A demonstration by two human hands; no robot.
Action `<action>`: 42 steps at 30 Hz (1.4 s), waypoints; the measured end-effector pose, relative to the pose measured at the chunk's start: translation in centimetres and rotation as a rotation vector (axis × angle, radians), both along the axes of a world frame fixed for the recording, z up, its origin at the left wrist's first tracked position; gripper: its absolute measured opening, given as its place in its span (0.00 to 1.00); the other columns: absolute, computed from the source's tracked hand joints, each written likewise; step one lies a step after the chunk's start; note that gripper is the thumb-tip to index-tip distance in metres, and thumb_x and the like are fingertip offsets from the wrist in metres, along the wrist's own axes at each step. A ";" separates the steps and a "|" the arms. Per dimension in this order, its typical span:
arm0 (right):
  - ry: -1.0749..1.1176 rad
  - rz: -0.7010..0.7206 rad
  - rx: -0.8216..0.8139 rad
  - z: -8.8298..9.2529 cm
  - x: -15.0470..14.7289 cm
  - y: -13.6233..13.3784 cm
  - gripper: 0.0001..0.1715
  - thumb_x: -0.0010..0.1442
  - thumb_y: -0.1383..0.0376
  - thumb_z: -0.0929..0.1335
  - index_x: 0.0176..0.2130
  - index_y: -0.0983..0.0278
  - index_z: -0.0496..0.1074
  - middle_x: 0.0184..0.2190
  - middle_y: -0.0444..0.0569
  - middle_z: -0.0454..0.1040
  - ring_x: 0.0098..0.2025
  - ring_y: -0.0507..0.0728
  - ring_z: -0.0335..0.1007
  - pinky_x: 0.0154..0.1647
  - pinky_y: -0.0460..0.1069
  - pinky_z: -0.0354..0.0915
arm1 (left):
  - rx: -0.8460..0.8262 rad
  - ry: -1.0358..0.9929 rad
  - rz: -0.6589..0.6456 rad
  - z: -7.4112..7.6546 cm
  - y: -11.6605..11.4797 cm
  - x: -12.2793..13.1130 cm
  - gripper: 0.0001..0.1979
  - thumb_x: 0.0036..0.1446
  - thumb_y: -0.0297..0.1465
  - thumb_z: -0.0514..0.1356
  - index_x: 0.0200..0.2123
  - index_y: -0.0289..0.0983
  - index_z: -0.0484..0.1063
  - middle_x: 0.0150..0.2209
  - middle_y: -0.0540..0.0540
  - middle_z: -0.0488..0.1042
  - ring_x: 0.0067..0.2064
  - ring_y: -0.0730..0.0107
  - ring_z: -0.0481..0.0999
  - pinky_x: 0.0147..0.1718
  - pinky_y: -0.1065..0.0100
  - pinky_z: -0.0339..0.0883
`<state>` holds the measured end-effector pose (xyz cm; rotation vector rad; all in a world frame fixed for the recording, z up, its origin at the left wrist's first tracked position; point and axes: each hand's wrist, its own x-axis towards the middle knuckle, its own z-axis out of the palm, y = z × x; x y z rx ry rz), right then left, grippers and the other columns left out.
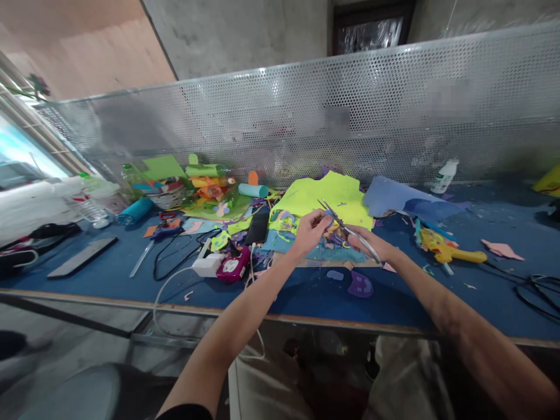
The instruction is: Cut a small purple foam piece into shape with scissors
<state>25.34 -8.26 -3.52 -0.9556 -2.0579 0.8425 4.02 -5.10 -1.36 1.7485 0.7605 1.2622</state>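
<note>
1. A pair of scissors [350, 230] was held in the right hand [371, 245], just above the middle of a blue table [131, 274]. The fingers were curled closed around the handles.
2. The blades were pointed up and to the left, away from the right wrist. Their tips were seen just beside the fingertips of the left hand [310, 230].
3. A small blue scrap [329, 217] was pinched between the thumb and fingers of the left hand, which was otherwise loosely closed. The scrap was touching the blades or lying right against them.
4. The scissors were seen as slim and silver-grey, with long, narrow blades. How far the blades were parted could not be made out.
5. Both hands were held over a litter of coloured offcuts. A yellow-green sheet [332, 195] lay just behind them, with a blue sheet [394, 201] to its right.
6. A purple cut-out [361, 284] lay on the table nearer the edge, below the hands. A dark phone [258, 227] lay to the left of the left hand.
7. A perforated metal screen [394, 105] stood along the far side of the table, with a white bottle [444, 175] at its foot.
</note>
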 end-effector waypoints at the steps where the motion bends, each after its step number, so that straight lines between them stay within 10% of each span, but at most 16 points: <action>1: -0.009 -0.005 0.008 0.0 0.0 0.0 0.32 0.62 0.37 0.59 0.35 0.61 0.66 0.26 0.42 0.64 0.26 0.52 0.56 0.27 0.48 0.55 | 0.002 0.008 0.005 0.0 0.0 0.0 0.22 0.60 0.49 0.63 0.27 0.37 0.66 0.21 0.54 0.62 0.24 0.77 0.62 0.24 0.71 0.54; 16: -0.137 -0.413 0.181 -0.5 -1.8 0.5 0.25 0.57 0.45 0.68 0.24 0.61 0.62 0.17 0.38 0.60 0.22 0.50 0.55 0.25 0.47 0.47 | -0.221 -0.298 -0.026 0.1 -0.6 1.4 0.22 0.57 0.50 0.66 0.39 0.38 0.67 0.32 0.51 0.73 0.25 0.78 0.67 0.27 0.71 0.72; 29: -0.021 -0.093 0.039 0.0 -1.3 -0.3 0.32 0.62 0.37 0.59 0.37 0.62 0.67 0.29 0.44 0.66 0.28 0.53 0.58 0.30 0.49 0.58 | -0.064 -0.182 -0.043 -0.1 -0.4 0.8 0.21 0.60 0.50 0.64 0.34 0.37 0.70 0.26 0.52 0.72 0.24 0.77 0.69 0.27 0.71 0.69; 38: 0.026 -0.091 -0.026 -1.0 -1.3 0.1 0.35 0.61 0.35 0.59 0.38 0.63 0.69 0.23 0.41 0.62 0.24 0.52 0.54 0.25 0.48 0.57 | -0.090 -0.192 -0.066 -0.6 -0.2 1.0 0.22 0.59 0.51 0.65 0.34 0.37 0.69 0.24 0.53 0.70 0.21 0.78 0.67 0.25 0.71 0.69; 42: -0.001 -0.306 -0.005 -0.7 -2.0 0.4 0.32 0.55 0.37 0.66 0.25 0.62 0.67 0.17 0.39 0.56 0.21 0.49 0.51 0.22 0.47 0.49 | -0.037 -0.156 -0.042 -0.3 -0.4 0.7 0.19 0.61 0.48 0.64 0.34 0.37 0.70 0.24 0.53 0.71 0.23 0.76 0.68 0.26 0.70 0.69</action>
